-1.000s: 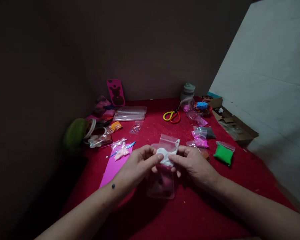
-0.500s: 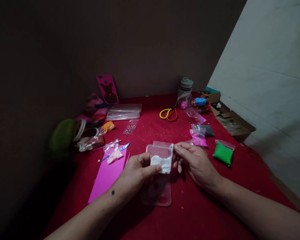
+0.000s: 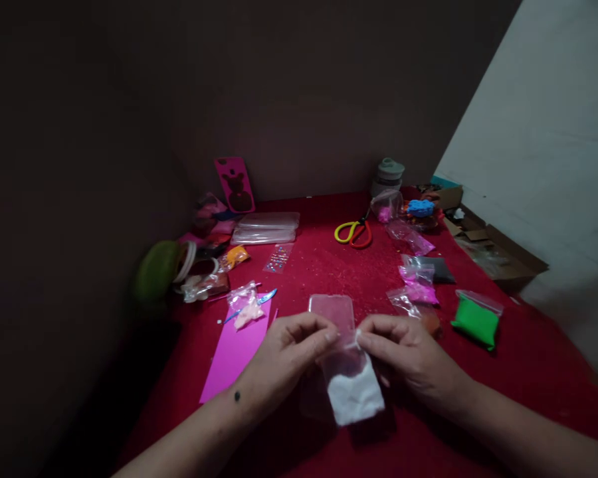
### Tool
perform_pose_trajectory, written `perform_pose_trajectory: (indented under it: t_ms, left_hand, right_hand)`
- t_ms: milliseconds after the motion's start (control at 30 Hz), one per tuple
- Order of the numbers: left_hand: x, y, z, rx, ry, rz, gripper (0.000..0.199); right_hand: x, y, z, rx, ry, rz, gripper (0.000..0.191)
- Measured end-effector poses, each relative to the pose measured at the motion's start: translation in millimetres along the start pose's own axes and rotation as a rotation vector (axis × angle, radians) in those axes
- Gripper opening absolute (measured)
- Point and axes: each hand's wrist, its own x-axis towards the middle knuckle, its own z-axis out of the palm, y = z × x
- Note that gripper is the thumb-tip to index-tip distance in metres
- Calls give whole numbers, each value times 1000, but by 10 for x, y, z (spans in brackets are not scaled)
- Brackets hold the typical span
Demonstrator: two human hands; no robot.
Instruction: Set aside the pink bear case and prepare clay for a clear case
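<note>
A small clear plastic bag (image 3: 341, 364) with white clay (image 3: 356, 398) in its lower part hangs between my hands, its filled end toward me. My left hand (image 3: 294, 348) pinches the bag's top at the left, thumb against forefinger. My right hand (image 3: 416, 355) pinches the other top corner, where a bit of white shows at the fingertips. Under the bag lies a clear phone case (image 3: 331, 309) on the red cloth; the bag and my left hand cover part of it.
Left of my hands, a pink sheet (image 3: 236, 352) carries a bag of pale pink clay (image 3: 249, 315) and a blue tool (image 3: 266, 297). Bagged green clay (image 3: 476, 322) lies at right. Behind are scissors (image 3: 361, 236), stacked clear cases (image 3: 266, 229) and a pink bear case (image 3: 235, 186).
The bag has swung down so its clay end points toward me. My left hand has shifted from the clay to the bag's top edge. The view has turned slightly left.
</note>
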Motion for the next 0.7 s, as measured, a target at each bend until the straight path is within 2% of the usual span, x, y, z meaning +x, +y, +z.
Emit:
perform_pose_trajectory:
  t_ms: [67, 200, 300, 700]
  left_hand:
    - [-17, 0, 14, 15, -37, -42, 24]
    - [-40, 2, 35, 12, -144, -118, 23]
    - [-45, -16, 33, 2, -178, -145, 22]
    - [-30, -33, 48, -56, -63, -100, 27]
  right_hand:
    - [-16, 14, 8, -7, -67, 23, 37]
    - [-7, 54, -7, -62, -86, 22, 39]
    - [13, 60, -25, -66, -95, 54, 39]
    - [35, 66, -69, -72, -132, 74, 36]
